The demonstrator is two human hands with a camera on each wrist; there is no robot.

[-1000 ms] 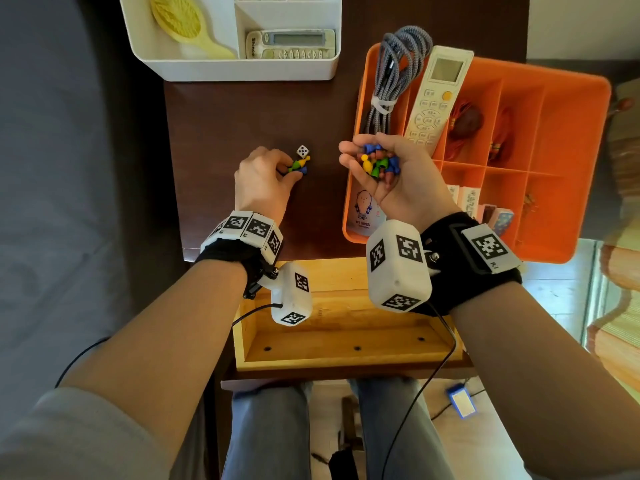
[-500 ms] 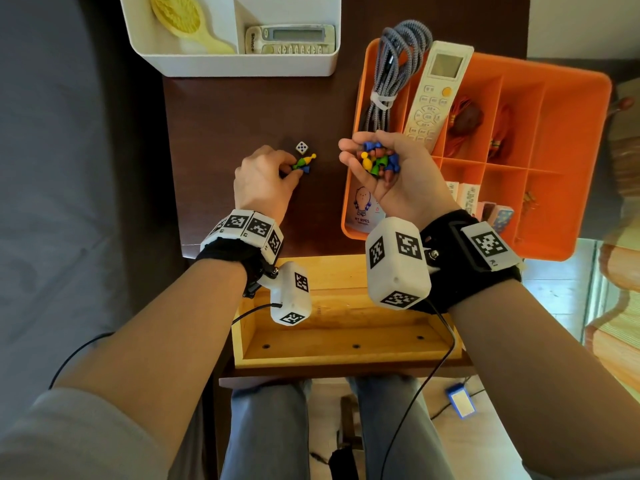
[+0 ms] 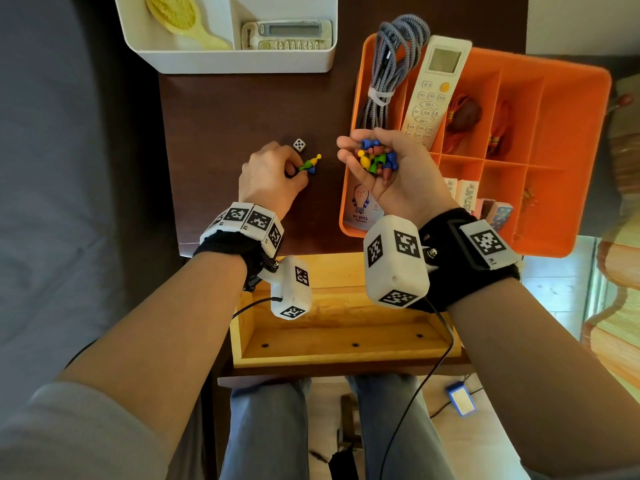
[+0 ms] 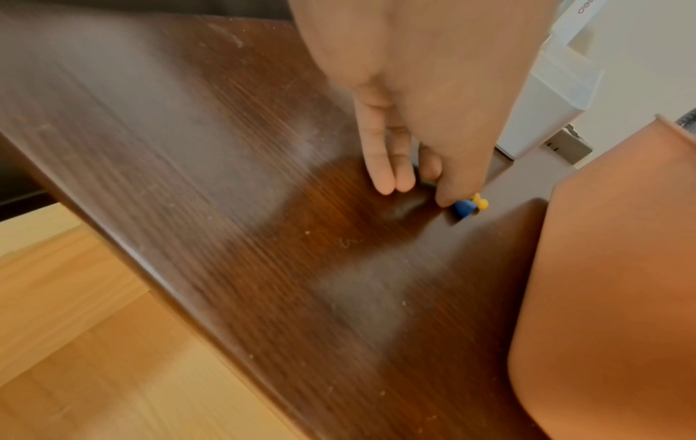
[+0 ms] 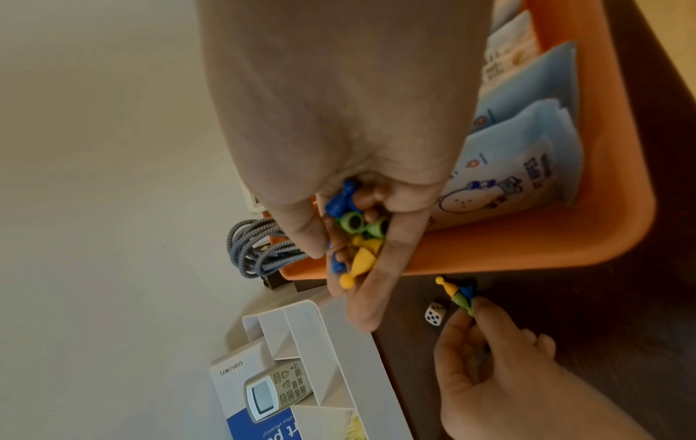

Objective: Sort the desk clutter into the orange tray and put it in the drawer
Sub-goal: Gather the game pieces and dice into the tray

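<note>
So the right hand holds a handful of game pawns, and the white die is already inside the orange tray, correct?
Not quite. The right hand does hold the game pawns, but the die lies on the dark desk by the left hand, outside the orange tray. The head view shows it.

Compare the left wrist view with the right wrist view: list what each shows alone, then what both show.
Left wrist only: the desk's front edge and the wooden floor.
Right wrist only: the right hand cupping a handful of game pawns, the die, the wipes packets, the grey cable.
Both: the left hand pinching pawns on the desk, and the orange tray.
</note>
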